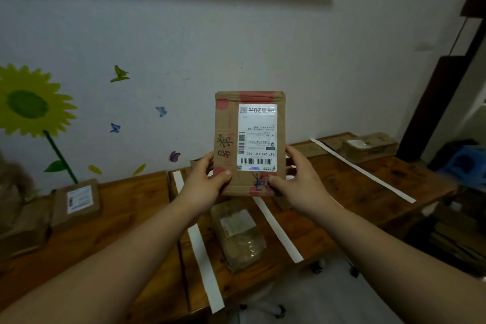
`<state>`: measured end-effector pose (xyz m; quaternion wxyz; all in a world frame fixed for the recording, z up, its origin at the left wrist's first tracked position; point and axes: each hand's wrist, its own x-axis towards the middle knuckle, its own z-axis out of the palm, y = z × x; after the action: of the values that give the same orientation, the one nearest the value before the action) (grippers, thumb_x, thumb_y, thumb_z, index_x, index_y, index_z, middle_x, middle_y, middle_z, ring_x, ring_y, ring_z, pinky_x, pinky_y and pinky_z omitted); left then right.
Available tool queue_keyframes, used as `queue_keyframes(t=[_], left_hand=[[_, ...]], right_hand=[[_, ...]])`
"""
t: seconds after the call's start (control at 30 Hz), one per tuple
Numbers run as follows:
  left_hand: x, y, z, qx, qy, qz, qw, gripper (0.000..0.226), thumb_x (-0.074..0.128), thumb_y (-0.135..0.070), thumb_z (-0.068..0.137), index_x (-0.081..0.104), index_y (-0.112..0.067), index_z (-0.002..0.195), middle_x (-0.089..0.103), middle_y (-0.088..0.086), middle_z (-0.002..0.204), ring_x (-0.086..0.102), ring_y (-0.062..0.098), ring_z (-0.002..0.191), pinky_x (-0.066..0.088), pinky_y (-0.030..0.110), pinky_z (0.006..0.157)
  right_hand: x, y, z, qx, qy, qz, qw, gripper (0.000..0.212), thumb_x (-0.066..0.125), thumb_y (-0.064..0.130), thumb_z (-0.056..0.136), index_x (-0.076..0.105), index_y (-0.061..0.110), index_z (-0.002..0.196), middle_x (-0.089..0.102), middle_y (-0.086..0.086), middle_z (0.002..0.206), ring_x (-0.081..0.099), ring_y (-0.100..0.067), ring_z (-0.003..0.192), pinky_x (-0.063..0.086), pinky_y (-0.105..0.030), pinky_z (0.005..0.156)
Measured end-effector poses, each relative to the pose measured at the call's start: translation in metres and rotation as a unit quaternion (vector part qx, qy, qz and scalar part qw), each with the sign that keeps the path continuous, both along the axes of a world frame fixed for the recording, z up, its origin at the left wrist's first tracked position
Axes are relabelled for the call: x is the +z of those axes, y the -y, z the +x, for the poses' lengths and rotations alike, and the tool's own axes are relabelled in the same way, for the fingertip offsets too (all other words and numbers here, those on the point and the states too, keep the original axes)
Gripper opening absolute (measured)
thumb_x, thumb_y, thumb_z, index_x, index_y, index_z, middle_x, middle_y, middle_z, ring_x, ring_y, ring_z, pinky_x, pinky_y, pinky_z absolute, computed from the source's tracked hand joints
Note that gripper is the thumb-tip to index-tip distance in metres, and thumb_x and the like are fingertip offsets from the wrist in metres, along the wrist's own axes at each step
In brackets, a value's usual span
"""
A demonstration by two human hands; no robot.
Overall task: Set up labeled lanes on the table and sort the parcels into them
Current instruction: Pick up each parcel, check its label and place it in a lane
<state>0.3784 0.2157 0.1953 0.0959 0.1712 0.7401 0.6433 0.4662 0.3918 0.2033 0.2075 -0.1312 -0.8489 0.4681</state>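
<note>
Parcel [249, 143] in hand, head view: a flat cardboard packet held upright before me, clear of the tabletop [368, 179], long axis vertical, its white shipping label [257, 137] facing me and reading upside down. My left hand [207, 179] grips the lower left edge and my right hand [297, 176] the lower right. On each side the fingers [223, 175] pinch it, thumb on the front face, the rest behind. Neither hand is nearer than the other; the packet sits between them, rising above both. Below, three white strips [200, 244] divide the tabletop into lanes. A wrapped parcel [239, 234] lies in the lane between the left and middle strips, below the held one and nearer me. A boxed parcel [76, 202] lies left of the strips, and further boxes [370, 146] lie at the far right end. No lane markings are legible. Judgement: the address is being read; the lane choice to either side follows from it, and a turn of the packet would ease reading.
</note>
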Motion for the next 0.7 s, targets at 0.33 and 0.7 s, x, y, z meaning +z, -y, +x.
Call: queue_keyframes(t=[0.33, 0.7], left_hand=[[-0.024, -0.003, -0.013, 0.017, 0.051, -0.056, 0.997, 0.045, 0.055, -0.017, 0.093, 0.042, -0.025, 0.135, 0.058, -0.011, 0.108, 0.061, 0.012, 0.096, 0.055, 0.027, 0.074], [-0.091, 0.009, -0.023, 0.006, 0.183, -0.179, 0.967, 0.060, 0.066, -0.021, 0.086, 0.037, -0.025, 0.138, 0.057, -0.007, 0.110, 0.062, 0.018, 0.095, 0.057, 0.036, 0.078]], right_hand=[[-0.032, -0.010, -0.025, 0.048, 0.059, -0.041, 0.996, 0.069, 0.072, 0.017, 0.082, 0.037, 0.031, 0.140, 0.051, 0.013, 0.123, 0.053, -0.013, 0.117, 0.055, -0.043, 0.089], [-0.092, -0.022, -0.056, 0.137, 0.184, -0.086, 0.970, 0.057, 0.066, 0.018, 0.087, 0.040, 0.032, 0.136, 0.056, 0.013, 0.117, 0.056, -0.008, 0.107, 0.053, -0.028, 0.087]])
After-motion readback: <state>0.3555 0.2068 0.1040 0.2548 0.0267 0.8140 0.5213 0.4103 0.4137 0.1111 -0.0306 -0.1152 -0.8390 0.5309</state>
